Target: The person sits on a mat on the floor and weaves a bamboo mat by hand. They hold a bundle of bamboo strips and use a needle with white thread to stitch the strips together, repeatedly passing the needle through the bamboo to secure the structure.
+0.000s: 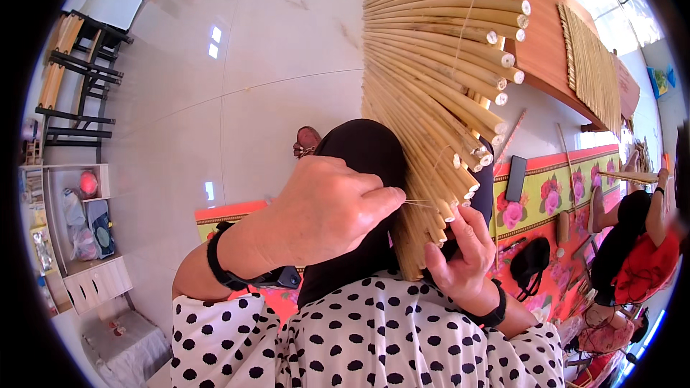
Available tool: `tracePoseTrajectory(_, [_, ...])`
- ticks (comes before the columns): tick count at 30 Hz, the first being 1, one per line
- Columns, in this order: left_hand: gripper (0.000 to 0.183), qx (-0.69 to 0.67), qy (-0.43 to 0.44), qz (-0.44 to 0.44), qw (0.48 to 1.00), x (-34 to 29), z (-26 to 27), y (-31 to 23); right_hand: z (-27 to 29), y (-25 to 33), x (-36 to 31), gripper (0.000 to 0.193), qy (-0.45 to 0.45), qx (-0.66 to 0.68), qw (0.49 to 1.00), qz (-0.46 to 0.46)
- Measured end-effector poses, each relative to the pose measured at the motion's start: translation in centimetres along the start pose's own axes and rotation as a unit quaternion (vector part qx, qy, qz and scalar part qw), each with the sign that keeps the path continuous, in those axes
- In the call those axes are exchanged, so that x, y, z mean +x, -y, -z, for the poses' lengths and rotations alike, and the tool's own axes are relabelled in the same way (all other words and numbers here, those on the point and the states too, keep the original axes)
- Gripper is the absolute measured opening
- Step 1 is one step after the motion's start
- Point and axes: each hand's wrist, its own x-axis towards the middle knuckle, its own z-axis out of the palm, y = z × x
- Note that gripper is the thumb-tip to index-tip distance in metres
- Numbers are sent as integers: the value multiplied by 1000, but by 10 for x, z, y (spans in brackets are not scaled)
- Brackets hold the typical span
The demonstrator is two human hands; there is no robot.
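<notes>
A mat of pale yellow reed stalks [438,50], bound side by side with thin thread, fans from the far floor down over my dark-trousered lap. My left hand [327,208] is closed, with a thin thread [419,203] pinched between thumb and forefinger. That thread runs taut to the cut reed ends at the mat's near edge. Around those near ends, my right hand [466,251] has its forefinger against a reed [446,212] and its thumb lower, beside the stalks. Part of its grip is hidden behind the reeds.
A flowered mat [532,208] covers the floor at right, with a phone [515,178] and a black cap [530,266] on it. Beyond is a brown table [546,50] bearing another reed mat [586,65]. Another person [636,237] sits at far right. Shelves [75,237] stand left.
</notes>
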Motion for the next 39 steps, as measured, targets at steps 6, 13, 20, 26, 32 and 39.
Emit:
tracePoseTrajectory(6, [16,-20,0,7,1000,2,0,5,-6,7,1,56,2,19,999,-37])
tracePoseTrajectory(13, [14,-9,49,26,998,3,9,7,-18,7,2,55,-10,103,993,-50])
tracePoseTrajectory(20, [16,-36,63,53,996,-4,10,8,-24,5,5,55,-26,138,990,-34])
tracePoseTrajectory(26, [19,-38,83,54,994,-1,15,10,-30,3,4,55,-64,161,985,-18])
tracePoseTrajectory(32, [9,-112,72,91,987,-4,10,16,-32,0,6,56,-70,169,983,0])
tracePoseTrajectory(39, [8,-98,87,110,985,1,11,12,-27,-1,7,56,-61,177,982,-5])
